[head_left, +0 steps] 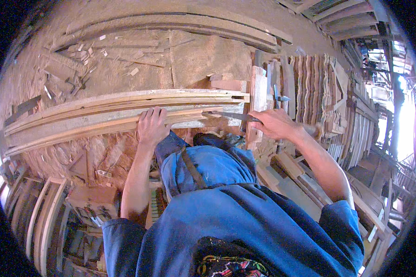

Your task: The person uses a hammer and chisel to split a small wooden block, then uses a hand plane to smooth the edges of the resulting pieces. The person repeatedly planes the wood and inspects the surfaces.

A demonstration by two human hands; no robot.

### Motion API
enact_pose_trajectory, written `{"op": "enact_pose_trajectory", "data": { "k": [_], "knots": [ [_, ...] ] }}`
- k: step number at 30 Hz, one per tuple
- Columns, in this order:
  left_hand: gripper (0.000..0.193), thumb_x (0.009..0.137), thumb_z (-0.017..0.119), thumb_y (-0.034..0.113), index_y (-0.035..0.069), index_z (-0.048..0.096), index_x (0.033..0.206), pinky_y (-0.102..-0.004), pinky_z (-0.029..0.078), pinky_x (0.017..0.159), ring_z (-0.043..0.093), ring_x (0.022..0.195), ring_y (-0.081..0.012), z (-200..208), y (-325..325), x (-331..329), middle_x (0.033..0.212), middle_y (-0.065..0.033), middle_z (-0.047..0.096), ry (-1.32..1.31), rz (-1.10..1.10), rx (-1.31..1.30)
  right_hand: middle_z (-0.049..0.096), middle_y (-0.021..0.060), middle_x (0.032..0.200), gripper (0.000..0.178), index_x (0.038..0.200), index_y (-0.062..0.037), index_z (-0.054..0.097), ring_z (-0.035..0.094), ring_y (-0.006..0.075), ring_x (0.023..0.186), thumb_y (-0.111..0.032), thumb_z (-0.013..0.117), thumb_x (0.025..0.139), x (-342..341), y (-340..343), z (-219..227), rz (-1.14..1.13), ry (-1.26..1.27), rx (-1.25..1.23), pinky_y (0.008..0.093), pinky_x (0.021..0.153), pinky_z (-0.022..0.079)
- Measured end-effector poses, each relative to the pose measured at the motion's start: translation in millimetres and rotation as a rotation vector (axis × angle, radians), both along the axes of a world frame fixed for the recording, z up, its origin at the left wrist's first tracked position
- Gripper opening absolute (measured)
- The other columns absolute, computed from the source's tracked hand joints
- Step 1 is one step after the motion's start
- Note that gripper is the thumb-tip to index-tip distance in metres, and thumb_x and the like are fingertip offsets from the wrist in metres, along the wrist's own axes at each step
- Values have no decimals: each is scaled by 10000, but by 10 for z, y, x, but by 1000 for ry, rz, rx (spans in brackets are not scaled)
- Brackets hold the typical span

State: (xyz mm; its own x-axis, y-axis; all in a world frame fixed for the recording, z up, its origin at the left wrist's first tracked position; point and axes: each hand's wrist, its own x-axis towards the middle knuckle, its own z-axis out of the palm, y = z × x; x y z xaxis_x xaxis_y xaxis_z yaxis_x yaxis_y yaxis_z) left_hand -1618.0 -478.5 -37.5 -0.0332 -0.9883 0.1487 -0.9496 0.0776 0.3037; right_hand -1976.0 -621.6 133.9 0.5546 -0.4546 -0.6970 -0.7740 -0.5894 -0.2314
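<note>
My left hand (153, 127) is closed over a long, pale wooden strip (125, 123) lying along the near side of a plank, its fingers wrapped across the top edge. In my right hand (273, 123) is a hand tool with a long, narrow dark blade (231, 115); whether it is a chisel, file or small saw cannot be made out. Its blade points left, and the tip meets the right end of the strip. Behind the strip runs a longer grooved wooden piece (138, 98), roughly parallel to it.
An upright-looking board (257, 92) crosses the bench's right end, with a hammer-like tool (281, 97) beyond it. Wavy-edged wooden pieces (309, 87) stand at right. Offcuts (83, 53) and long boards (171, 21) lie on the dusty floor ahead. Frames (44, 221) lean at lower left.
</note>
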Motion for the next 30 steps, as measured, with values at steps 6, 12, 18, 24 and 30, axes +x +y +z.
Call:
{"op": "enact_pose_trajectory", "data": {
  "k": [6, 12, 18, 24, 30],
  "knots": [
    [403, 669, 798, 297, 99, 639, 982, -411, 526, 815, 642, 930, -266, 1, 4, 15, 952, -70, 626, 17, 5, 11, 684, 266, 882, 490, 1387, -53, 539, 662, 485, 854, -397, 422, 1058, 305, -104, 16, 108, 242, 28, 598, 758, 516],
    [551, 691, 789, 308, 69, 635, 1163, -464, 523, 932, 641, 1074, -318, -9, 7, 28, 1143, -119, 654, 41, 2, 211, 713, 195, 848, 359, 1218, -34, 610, 702, 415, 823, -307, 461, 1037, 533, -62, 69, 281, 289, -143, 548, 675, 532],
    [368, 687, 792, 285, 105, 639, 969, -434, 528, 823, 660, 932, -269, -36, -10, 19, 951, -63, 634, -24, 2, 23, 731, 133, 784, 177, 909, -62, 725, 737, 275, 756, -196, 613, 882, 1087, 177, 18, 411, 309, -305, 441, 628, 549],
    [336, 680, 788, 270, 105, 644, 935, -433, 525, 813, 657, 918, -267, -41, -5, 5, 943, -64, 630, 5, 15, 59, 744, 107, 777, 200, 990, -39, 706, 750, 232, 740, -175, 628, 865, 906, 272, -338, 374, 258, -338, 420, 594, 580],
    [343, 692, 788, 282, 102, 649, 949, -436, 524, 818, 654, 925, -271, -14, -20, 41, 944, -71, 629, -12, 3, 43, 715, 136, 842, 304, 1216, -151, 614, 720, 399, 757, -337, 573, 979, 440, 64, -480, 228, 52, -184, 515, 665, 596]
  ]
}}
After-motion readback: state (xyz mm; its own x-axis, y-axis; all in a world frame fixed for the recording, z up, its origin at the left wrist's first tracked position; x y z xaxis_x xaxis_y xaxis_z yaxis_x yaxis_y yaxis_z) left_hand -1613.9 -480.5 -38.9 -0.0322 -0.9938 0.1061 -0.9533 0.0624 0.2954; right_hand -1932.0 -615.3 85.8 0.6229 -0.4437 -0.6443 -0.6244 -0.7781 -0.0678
